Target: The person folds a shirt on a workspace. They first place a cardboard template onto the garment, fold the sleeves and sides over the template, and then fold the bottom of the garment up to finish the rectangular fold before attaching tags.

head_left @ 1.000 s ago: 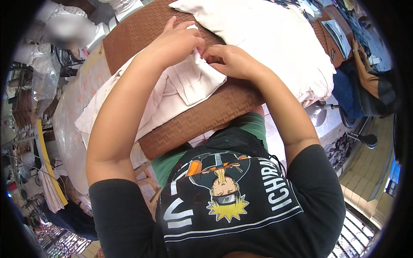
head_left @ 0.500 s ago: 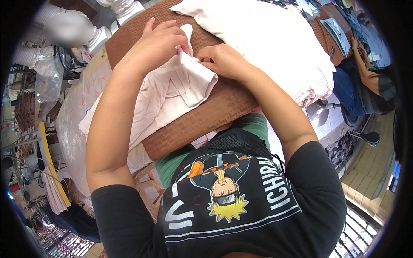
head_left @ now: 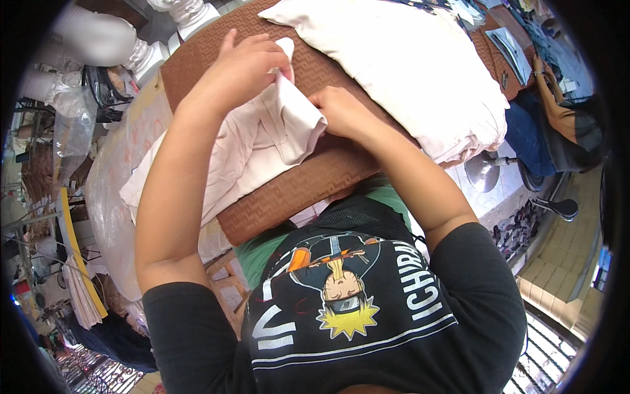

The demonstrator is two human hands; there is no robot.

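A pale pink garment (head_left: pixel 249 148) lies bunched on the brown patterned padded cloth over the table (head_left: pixel 289 197). My left hand (head_left: pixel 252 62) pinches a raised part of it between thumb and fingers, the other fingers lifted. At the other end of its straight folded edge, my right hand (head_left: pixel 341 111) is closed, knuckles up. Its fingertips meet the fabric there and are partly hidden. To the right of my hands a large heap of white cloth (head_left: pixel 394 59) rests on the same table.
Clear plastic wrapping (head_left: pixel 108 203) covers something bulky left of the table. White balusters (head_left: pixel 187 13) stand at the far left. On the right sits another person (head_left: pixel 558 125) at a brown table with folded blue cloth (head_left: pixel 508 52). A black-topped stool (head_left: pixel 558 209) stands nearby.
My right hand has moved slightly down and toward me along the garment's edge, and its fingers have curled in more. The fabric's folded edge is straighter. My left hand has barely moved.
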